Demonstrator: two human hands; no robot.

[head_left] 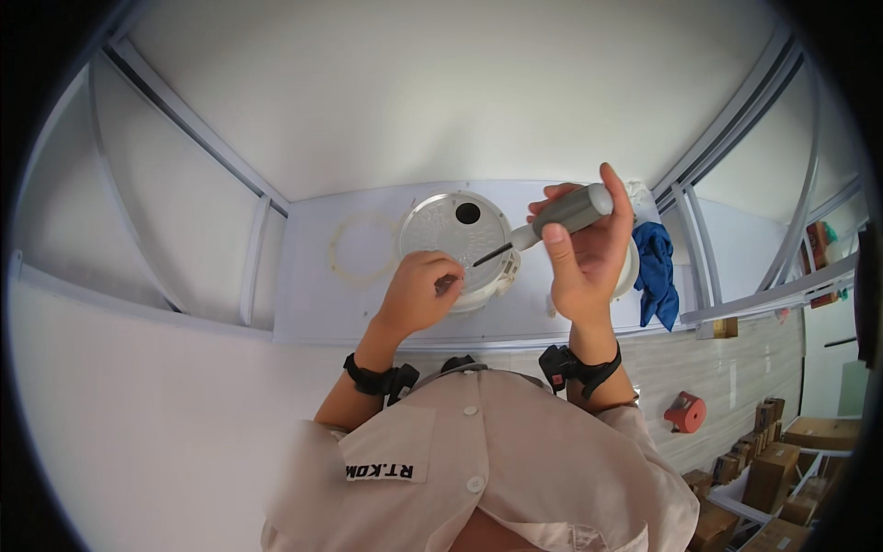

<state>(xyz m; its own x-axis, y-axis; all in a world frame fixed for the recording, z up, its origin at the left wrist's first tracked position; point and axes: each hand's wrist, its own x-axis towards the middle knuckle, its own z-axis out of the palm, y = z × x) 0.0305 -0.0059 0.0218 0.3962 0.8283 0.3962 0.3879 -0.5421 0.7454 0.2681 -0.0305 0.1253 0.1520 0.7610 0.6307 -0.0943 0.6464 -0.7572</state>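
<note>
My right hand point(600, 267) is wrapped round a grey cordless screwdriver point(566, 212), tilted so that its long dark bit point(492, 255) points down and to the left. The bit's tip is close to the fingers of my left hand point(418, 293). That hand is closed in a pinch, and I cannot make out what is between the fingertips. Beneath both hands lies a round white housing with a silver metal disc point(434, 225) on top. A black round spot point(467, 213) sits near the disc's far edge. My left hand hides part of its near-left rim.
The pieces rest on a white table point(308, 299). A pale yellowish ring point(338, 248) shows on its left. Partly behind my right hand is a round whitish thing point(630, 273), beside a blue cloth point(655, 267). Metal frames flank both sides; a red stool point(685, 413) and cardboard boxes point(771, 477) stand right.
</note>
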